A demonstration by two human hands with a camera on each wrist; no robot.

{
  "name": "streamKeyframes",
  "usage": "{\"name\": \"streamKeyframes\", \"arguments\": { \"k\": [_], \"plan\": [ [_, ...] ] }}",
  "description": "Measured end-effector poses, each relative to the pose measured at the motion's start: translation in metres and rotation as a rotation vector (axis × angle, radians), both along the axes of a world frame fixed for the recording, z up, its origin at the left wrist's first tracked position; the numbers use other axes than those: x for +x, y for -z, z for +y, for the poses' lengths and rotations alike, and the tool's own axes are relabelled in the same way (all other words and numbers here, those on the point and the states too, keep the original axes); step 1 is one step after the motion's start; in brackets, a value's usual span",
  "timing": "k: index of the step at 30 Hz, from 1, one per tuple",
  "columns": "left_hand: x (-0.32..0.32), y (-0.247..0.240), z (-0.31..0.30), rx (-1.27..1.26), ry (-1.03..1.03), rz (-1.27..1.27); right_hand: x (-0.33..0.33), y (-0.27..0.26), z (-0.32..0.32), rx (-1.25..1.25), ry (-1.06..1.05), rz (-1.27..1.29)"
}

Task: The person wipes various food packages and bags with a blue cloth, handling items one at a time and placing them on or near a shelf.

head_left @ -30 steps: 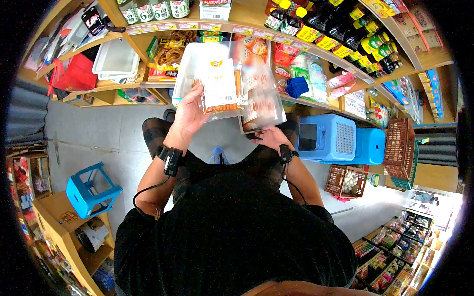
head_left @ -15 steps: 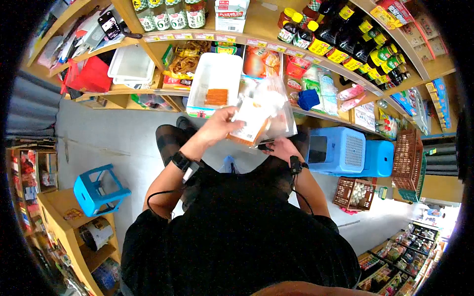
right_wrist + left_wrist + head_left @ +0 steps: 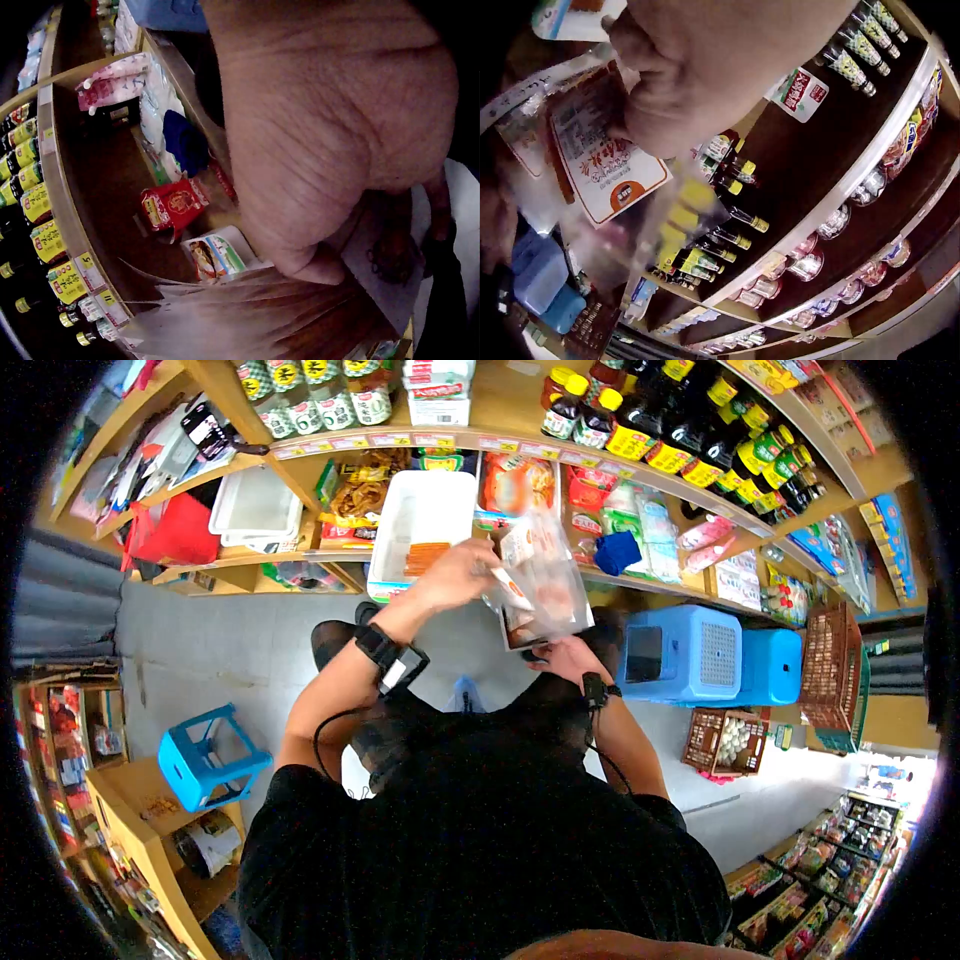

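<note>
Plainly, the left hand (image 3: 455,578) pinched one white-labelled packet (image 3: 515,591) by its edge between narrowed fingers. At that hand's 4 o'clock, the right hand (image 3: 572,662) gripped the near end of a bundle of clear packets (image 3: 556,588), its fingers partly hidden. The labelled packet overlapped the bundle's 9 o'clock side. A white tub (image 3: 430,505) stood at the left hand's 11 o'clock.
</note>
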State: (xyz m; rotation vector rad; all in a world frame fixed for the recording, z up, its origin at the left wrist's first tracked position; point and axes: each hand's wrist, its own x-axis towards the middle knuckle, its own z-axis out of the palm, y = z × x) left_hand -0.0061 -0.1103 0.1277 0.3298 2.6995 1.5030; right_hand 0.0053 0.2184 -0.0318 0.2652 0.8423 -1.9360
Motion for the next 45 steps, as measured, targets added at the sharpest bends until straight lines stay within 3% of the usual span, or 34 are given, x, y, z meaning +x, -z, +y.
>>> {"name": "streamKeyframes", "arguments": {
  "k": [3, 6, 14, 17, 23, 25, 29, 31, 35, 37, 38, 41, 45],
  "plan": [
    [-0.036, 0.016, -0.004, 0.148, 0.182, -0.021, -0.001, 0.01, 0.001, -0.027, 0.001, -0.043],
    [-0.059, 0.018, 0.018, 0.33, -0.133, -0.243, 0.001, 0.001, -0.001, 0.005, 0.03, -0.072],
    [-0.093, 0.019, 0.029, 0.299, -0.169, -0.482, 0.001, 0.003, -0.002, -0.056, 0.029, -0.054],
    [-0.106, 0.039, 0.034, 0.454, -0.147, -0.492, 0.002, 0.003, 0.001, -0.071, 0.026, -0.044],
    [-0.122, 0.084, 0.038, 0.621, -0.215, -0.452, 0.003, -0.013, -0.003, -0.034, 0.032, -0.035],
    [-0.114, 0.069, 0.04, 0.397, -0.218, -0.392, 0.003, -0.018, -0.005, -0.012, 0.041, -0.037],
    [-0.117, 0.098, 0.039, 0.462, -0.235, -0.291, 0.003, -0.018, -0.006, -0.009, 0.033, -0.022],
    [-0.119, 0.119, 0.042, 0.363, -0.419, -0.139, 0.003, -0.013, -0.005, -0.009, 0.026, -0.019],
    [-0.112, 0.151, 0.046, 0.188, -0.366, 0.084, 0.002, -0.011, -0.003, -0.031, 0.019, -0.043],
    [-0.095, 0.126, 0.057, 0.402, -0.325, -0.348, 0.003, -0.013, -0.005, -0.034, 0.014, -0.037],
    [-0.096, 0.146, 0.059, 0.471, -0.33, -0.366, 0.003, -0.014, -0.005, -0.034, 0.013, -0.027],
    [-0.067, 0.103, 0.079, 0.679, -0.253, -0.478, 0.003, -0.015, -0.005, -0.039, 0.01, -0.022],
    [-0.071, 0.117, 0.083, 0.628, -0.213, -0.401, 0.0, -0.005, -0.006, 0.003, 0.013, -0.054]
  ]
}}
